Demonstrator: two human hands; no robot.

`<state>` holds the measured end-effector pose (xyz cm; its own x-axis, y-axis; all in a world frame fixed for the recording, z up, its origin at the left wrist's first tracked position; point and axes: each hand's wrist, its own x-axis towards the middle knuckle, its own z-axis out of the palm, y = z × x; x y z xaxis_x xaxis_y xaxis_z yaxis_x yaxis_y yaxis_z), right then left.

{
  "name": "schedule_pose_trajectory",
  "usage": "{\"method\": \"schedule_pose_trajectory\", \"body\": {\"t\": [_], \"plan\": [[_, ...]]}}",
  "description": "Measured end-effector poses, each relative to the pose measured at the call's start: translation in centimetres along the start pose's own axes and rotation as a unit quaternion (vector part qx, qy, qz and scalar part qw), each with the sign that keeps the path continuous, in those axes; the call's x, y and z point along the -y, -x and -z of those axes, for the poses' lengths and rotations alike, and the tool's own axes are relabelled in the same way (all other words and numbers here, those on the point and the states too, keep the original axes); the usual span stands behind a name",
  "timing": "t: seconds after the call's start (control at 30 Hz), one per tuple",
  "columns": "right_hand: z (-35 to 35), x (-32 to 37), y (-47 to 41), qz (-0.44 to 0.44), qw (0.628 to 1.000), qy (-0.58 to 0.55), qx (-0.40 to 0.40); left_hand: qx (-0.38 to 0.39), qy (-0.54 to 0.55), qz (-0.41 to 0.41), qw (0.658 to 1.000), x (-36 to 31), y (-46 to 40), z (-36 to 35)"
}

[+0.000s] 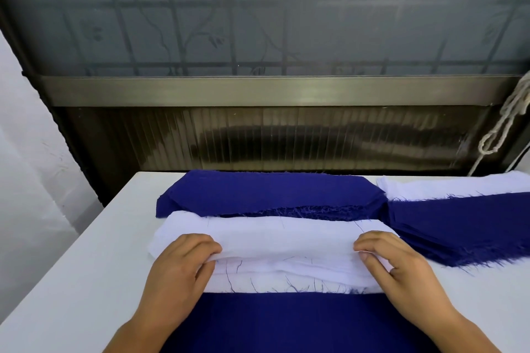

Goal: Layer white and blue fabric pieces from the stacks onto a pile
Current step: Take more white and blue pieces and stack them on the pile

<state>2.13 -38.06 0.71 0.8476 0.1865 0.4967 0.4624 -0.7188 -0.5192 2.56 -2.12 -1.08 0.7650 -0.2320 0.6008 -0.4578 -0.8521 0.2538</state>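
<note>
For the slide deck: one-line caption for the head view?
Both hands, left hand and right hand, pinch a white fabric piece off its stack, blue fabric lying nearest.

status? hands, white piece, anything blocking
Left hand and right hand each pinch an end of the top white piece. Blue pile in front. Nothing in the way.

White fabric (286, 241); navy blue stack (269, 192); white table (86, 252); leaf-patterned glass (258, 8)

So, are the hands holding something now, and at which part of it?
Yes. Both hands hold the top white fabric piece: the left hand pinches its left end, the right hand its right end, fingers curled over the near edge.
</note>
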Motion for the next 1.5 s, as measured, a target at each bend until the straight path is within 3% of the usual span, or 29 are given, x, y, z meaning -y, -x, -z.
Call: {"method": "schedule_pose_trajectory", "body": {"t": [0.17,0.27,0.37,0.43,0.5,0.6,0.7,0.77,0.87,0.93,1.0,1.2,1.5], "plan": [[2.3,1.4,0.3,0.004,1.000,-0.016,-0.016,-0.029,0.047,-0.052,0.997,-0.5,-0.3,3.2],[3.9,1.6,1.2,-0.043,0.993,-0.106,0.018,0.013,0.140,0.020,0.990,-0.4,-0.4,4.7],[5.1,1.4,1.2,-0.137,0.965,-0.206,0.090,0.120,0.279,0.131,0.944,0.0,-0.4,4.7],[5.4,0.7,1.1,-0.187,0.954,-0.195,0.127,0.200,0.344,0.170,0.902,0.5,-0.3,4.5],[5.2,0.3,1.0,-0.212,0.953,-0.159,0.146,0.225,0.363,0.184,0.885,0.5,-0.3,4.3],[4.6,0.8,1.2,-0.135,0.987,-0.070,0.051,0.094,0.306,0.181,0.930,-0.2,-0.5,4.4],[4.5,0.9,2.0,0.057,0.994,0.059,-0.074,-0.029,0.174,0.069,0.982,-1.2,0.0,5.4],[4.4,-0.1,3.3,0.150,0.978,0.114,-0.090,-0.013,0.152,-0.005,0.988,-1.4,1.0,6.0],[3.9,-1.4,5.5,0.215,0.964,0.148,-0.055,0.065,0.121,-0.136,0.981,-1.5,2.6,6.1],[3.3,-1.8,7.0,0.236,0.958,0.165,-0.006,0.147,0.058,-0.185,0.970,-1.4,3.6,6.0],[2.9,-2.0,8.1,0.234,0.957,0.166,0.040,0.203,0.036,-0.175,0.963,-1.4,4.5,5.8],[2.6,-1.5,9.0,0.180,0.974,0.132,0.029,0.128,0.076,-0.122,0.981,-2.6,5.9,4.5],[2.6,-1.7,8.9,0.182,0.973,0.139,-0.005,0.170,0.096,-0.072,0.978,-2.7,6.5,4.4]]}}
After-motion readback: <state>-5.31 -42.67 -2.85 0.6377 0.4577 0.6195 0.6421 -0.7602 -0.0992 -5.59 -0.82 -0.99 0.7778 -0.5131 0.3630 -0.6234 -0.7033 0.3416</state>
